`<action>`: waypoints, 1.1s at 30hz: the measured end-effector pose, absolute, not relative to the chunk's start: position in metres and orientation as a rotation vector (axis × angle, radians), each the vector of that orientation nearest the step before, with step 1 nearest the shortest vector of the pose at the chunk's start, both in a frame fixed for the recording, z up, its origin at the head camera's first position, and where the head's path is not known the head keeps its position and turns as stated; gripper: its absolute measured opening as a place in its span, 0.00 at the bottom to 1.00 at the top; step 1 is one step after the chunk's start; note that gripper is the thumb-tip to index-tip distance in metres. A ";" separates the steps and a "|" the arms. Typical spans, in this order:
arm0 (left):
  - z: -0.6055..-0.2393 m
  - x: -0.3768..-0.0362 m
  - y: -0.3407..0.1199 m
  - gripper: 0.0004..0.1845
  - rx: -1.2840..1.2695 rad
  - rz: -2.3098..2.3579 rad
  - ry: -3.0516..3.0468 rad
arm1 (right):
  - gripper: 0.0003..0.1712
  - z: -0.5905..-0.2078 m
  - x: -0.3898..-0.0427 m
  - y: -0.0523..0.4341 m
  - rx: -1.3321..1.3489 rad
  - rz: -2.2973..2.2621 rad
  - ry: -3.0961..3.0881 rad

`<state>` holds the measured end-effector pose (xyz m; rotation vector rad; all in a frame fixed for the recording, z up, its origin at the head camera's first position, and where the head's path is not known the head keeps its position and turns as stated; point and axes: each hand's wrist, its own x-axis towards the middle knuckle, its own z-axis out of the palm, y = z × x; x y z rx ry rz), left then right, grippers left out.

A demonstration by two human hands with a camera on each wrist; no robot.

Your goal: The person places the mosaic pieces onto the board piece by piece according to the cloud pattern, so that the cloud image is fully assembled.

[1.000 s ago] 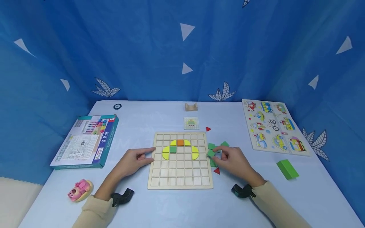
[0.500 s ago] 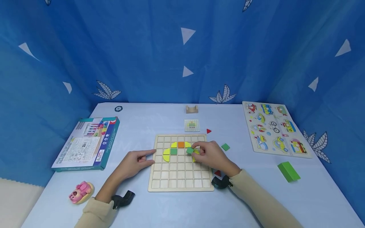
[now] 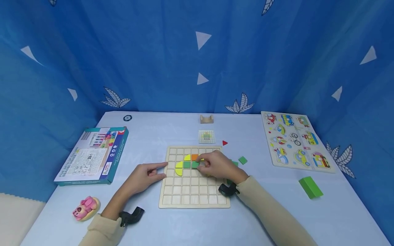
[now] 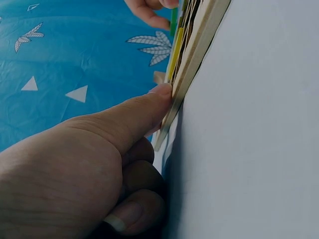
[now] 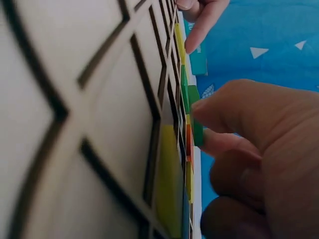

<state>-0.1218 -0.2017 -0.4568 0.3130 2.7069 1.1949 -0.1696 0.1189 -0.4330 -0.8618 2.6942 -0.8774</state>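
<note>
— So, what do we see of the right hand [image 3: 215,165]?

— We see its fingers curled, thumb and fingertips pinching a green square tile [image 3: 195,165] that sits on the wooden grid board [image 3: 194,198], in the row just under the orange tile [image 3: 194,157]. In the right wrist view the green tile [image 5: 196,117] is caught between the fingertips, edge-on and close against the board's face; we cannot tell whether it is fully down in its cell.

— And what lies about that tile?

— Another green tile [image 3: 186,165] is just beside it on the left, with yellow curved pieces [image 3: 179,168] around them, one above beside the orange tile and others at the left end.

— The left hand [image 3: 144,176]?

— We see it resting on the table [image 3: 184,225] at the board's left edge, index finger straight, its tip touching the rim. The left wrist view shows that fingertip [image 4: 162,92] pressed against the board's side, the other fingers folded under and holding nothing.

— Farther out?

— Loose green tiles [image 3: 243,160] lie just right of the board, a red triangle [image 3: 225,143] near its far right corner, and a small pattern card [image 3: 206,136] beyond the board's far edge. Well apart are a game box [image 3: 92,155] on the left, a pink toy [image 3: 82,208] near the left sleeve, a vehicle peg puzzle [image 3: 293,140] and a green block [image 3: 310,187] on the right.
</note>
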 end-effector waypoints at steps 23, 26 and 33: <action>-0.457 -0.120 -0.201 0.24 0.305 1.202 2.713 | 0.13 -0.438 -0.168 0.118 -0.839 -0.895 2.708; -0.457 -0.120 -0.202 0.25 0.300 1.204 2.711 | 0.12 -0.437 -0.168 0.118 -0.833 -0.902 2.708; -0.458 -0.120 -0.202 0.25 0.309 1.218 2.700 | 0.11 -0.425 -0.164 0.134 -0.873 -1.007 2.773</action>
